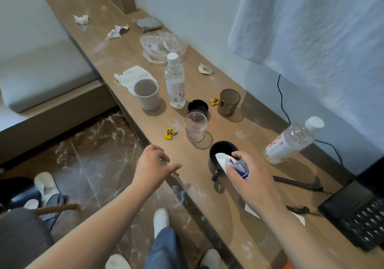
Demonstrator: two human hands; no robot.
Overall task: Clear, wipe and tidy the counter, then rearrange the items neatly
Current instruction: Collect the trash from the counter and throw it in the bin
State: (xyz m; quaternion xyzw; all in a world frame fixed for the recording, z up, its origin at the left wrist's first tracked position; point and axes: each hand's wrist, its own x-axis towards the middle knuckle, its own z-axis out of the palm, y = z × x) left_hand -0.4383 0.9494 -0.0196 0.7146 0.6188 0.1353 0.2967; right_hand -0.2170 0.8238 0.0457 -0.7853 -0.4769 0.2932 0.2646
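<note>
right hand (249, 177) is nearest the work. its fingers and thumb are curled round a white and blue wrapper (239, 165), pinching it at the rim of the black mug (215, 156), and the wrapper's white end dips into the mug's mouth. the mug stands on the counter (228, 223) just ahead of my knuckles. a white sheet (252, 211) lies under my wrist.

left hand (153, 164) hovers at the counter's front edge, fingers loosely bent and thumb out. something faint and clear shows by the fingertips, and i can't tell if they hold it.

just beyond the mug stands a clear glass (195, 127), a yellow sweet wrapper (170, 134) to its left. behind it is a black ashtray (198, 107), then a brown tumbler (229, 102). a water bottle (175, 81) and grey cup (146, 94) stand farther on, the cup on a white tissue (133, 75). a second bottle (291, 142) stands near the wall. farthest are a glass dish (163, 44), crumpled papers (117, 31) and a grey cloth (148, 25).
</note>
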